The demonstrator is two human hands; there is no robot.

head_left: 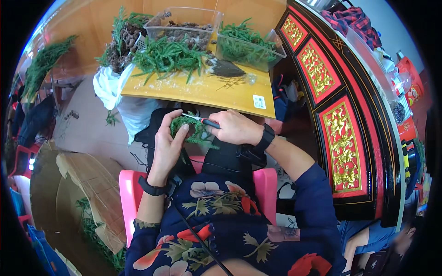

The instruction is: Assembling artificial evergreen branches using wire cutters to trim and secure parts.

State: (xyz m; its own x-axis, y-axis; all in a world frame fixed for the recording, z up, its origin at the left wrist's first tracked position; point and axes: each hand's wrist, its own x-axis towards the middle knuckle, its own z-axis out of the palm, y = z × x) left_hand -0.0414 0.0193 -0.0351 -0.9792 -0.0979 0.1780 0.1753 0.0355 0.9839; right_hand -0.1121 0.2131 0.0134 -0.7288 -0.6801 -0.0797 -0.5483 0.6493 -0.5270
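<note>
Nip hazard: pliers (210, 123) near the left hand (166, 141).
The right hand (234, 127) grips the pliers; the left hand pinches the green sprig (197, 135) to its left. A slipped grip could drive them into the left fingers (173, 115). The table (207, 100) edge ahead limits travel; more room lies behind both hands.

Dark-handled pliers (205, 121) slant across a bunch of feathery green sprigs (197, 132).
</note>
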